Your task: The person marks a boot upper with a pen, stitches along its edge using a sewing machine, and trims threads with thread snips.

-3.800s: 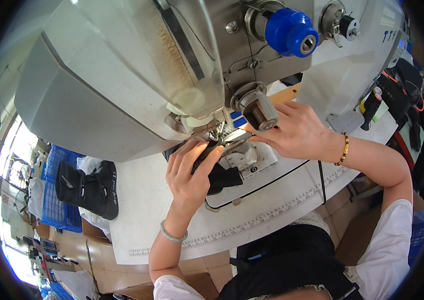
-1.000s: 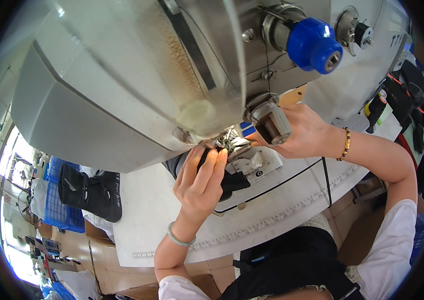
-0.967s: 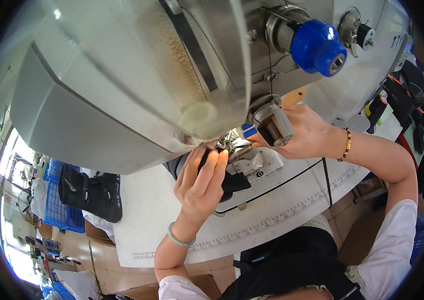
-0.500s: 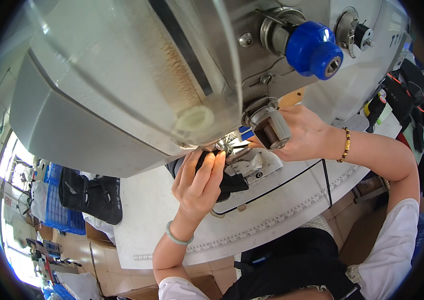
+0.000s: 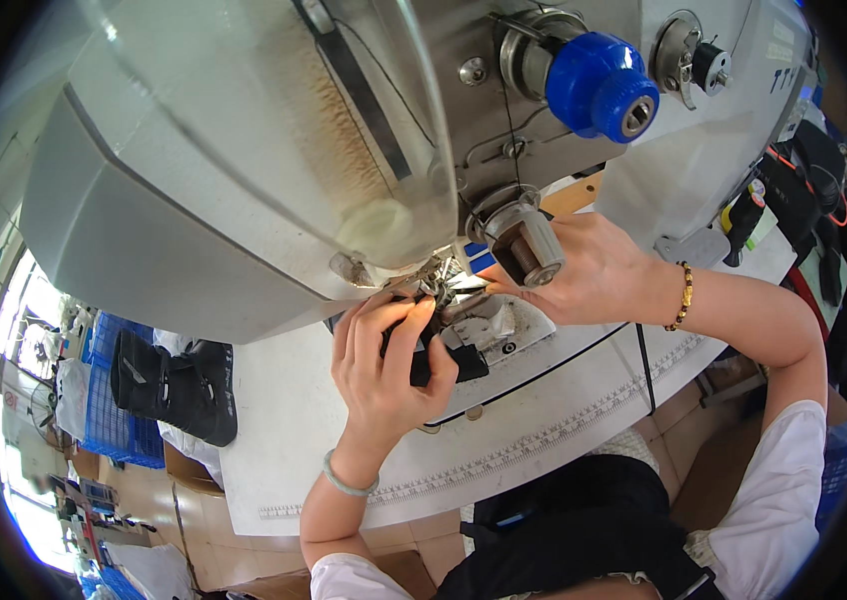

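Observation:
A large grey sewing machine (image 5: 194, 200) fills the upper part of the head view. Under its head, by the lit needle area, lies a black fabric piece (image 5: 459, 366). My left hand (image 5: 384, 365) grips this piece from the left, fingers curled over it and thumb at its near side. From the right, my right hand (image 5: 599, 270) reaches in close to the needle with its fingers drawn together. A metal thread guide (image 5: 529, 250) covers part of those fingers, so what they pinch is hidden.
A white table (image 5: 324, 470) with a printed ruler strip carries the machine. A blue tension knob (image 5: 599, 88) juts out above my right hand. Left of the table, a black boot-shaped item (image 5: 179, 385) rests by a blue basket (image 5: 109, 440). A dark rod (image 5: 647, 370) stands under my right forearm.
The whole view has shifted slightly. My left thumb now shows apart from the fingers on the near side of the black fabric piece. My right hand stays near the needle.

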### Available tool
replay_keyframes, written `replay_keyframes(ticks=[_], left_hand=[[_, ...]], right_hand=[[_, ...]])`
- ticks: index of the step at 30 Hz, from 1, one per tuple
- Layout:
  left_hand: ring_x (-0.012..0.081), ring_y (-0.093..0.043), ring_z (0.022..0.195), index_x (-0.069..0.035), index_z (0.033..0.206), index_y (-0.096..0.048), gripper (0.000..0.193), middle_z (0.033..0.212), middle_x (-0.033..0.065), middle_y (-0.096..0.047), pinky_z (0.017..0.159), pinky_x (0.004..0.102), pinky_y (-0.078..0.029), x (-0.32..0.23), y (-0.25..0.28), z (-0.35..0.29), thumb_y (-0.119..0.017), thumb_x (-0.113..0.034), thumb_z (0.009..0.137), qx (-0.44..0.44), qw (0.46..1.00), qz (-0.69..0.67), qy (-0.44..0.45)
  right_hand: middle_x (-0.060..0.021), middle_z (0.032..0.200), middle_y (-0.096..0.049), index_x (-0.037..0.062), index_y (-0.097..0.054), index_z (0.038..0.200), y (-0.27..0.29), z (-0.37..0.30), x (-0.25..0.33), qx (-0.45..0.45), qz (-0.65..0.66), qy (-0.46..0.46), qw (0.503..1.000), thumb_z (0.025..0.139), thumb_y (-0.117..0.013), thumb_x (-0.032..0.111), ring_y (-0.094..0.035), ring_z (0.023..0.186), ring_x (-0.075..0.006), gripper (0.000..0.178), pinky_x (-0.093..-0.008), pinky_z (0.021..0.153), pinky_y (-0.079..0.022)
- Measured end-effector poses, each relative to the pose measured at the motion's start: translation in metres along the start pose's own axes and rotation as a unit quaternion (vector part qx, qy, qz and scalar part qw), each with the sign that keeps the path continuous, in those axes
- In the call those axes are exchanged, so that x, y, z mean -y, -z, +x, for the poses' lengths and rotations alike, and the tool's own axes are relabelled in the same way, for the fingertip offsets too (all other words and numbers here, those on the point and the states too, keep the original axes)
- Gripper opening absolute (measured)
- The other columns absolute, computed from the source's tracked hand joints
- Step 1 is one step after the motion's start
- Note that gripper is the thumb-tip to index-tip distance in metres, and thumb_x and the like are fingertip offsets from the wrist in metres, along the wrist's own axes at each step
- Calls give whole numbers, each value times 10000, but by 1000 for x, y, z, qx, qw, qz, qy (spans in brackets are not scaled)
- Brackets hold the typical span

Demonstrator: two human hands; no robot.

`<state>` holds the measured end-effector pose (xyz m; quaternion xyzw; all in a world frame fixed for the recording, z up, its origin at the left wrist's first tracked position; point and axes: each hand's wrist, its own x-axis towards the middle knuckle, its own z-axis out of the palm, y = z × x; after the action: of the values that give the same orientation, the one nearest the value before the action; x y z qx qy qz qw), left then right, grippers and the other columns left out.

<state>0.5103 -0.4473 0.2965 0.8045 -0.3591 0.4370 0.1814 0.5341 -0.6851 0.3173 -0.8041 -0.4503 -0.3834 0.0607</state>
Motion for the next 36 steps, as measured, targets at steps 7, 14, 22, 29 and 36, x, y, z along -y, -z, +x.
replay_keyframes(ticks=[7, 14, 22, 29, 36], left_hand=[[284, -614, 876, -6, 920, -617, 208, 903, 96, -593, 777, 379, -504, -5, -12, -2, -723, -62, 751, -31, 998, 43, 36], [297, -630, 897, 42, 931, -600, 187, 894, 117, -589, 791, 373, -553, 0, -15, -5, -689, -46, 792, -19, 987, 144, -67], [309, -639, 900, 54, 929, -593, 180, 910, 122, -579, 779, 352, -551, 0, -14, -7, -681, -37, 801, -9, 989, 137, -55], [319, -640, 920, 76, 926, -585, 167, 902, 134, -574, 788, 349, -553, -2, -15, -5, -660, -17, 810, -1, 987, 142, -79], [321, -644, 914, 86, 923, -582, 129, 902, 145, -571, 806, 369, -561, -2, -14, -5, -610, 12, 821, 4, 986, 146, -79]], right_hand=[[-11, 739, -510, 119, -623, 1018, 4, -5, 10, -17, 5, -37, 999, 785, -687, 243, -557, 565, -153, 271, -269, 506, -466], [-2, 725, -469, 87, -608, 1048, 6, -16, 28, -12, 32, -83, 996, 807, -685, 263, -526, 512, -126, 309, -257, 455, -432], [21, 628, -449, 101, -653, 1049, 10, -1, 45, 49, -17, -113, 992, 780, -711, 228, -484, 473, -112, 303, -258, 424, -394], [16, 617, -438, 83, -635, 1020, 2, 0, 60, 12, -40, -174, 984, 793, -701, 216, -497, 473, -119, 271, -268, 409, -373], [0, 660, -444, 88, -617, 1054, -10, 3, 75, -19, -91, -205, 974, 793, -697, 202, -492, 480, -120, 296, -264, 413, -376]])
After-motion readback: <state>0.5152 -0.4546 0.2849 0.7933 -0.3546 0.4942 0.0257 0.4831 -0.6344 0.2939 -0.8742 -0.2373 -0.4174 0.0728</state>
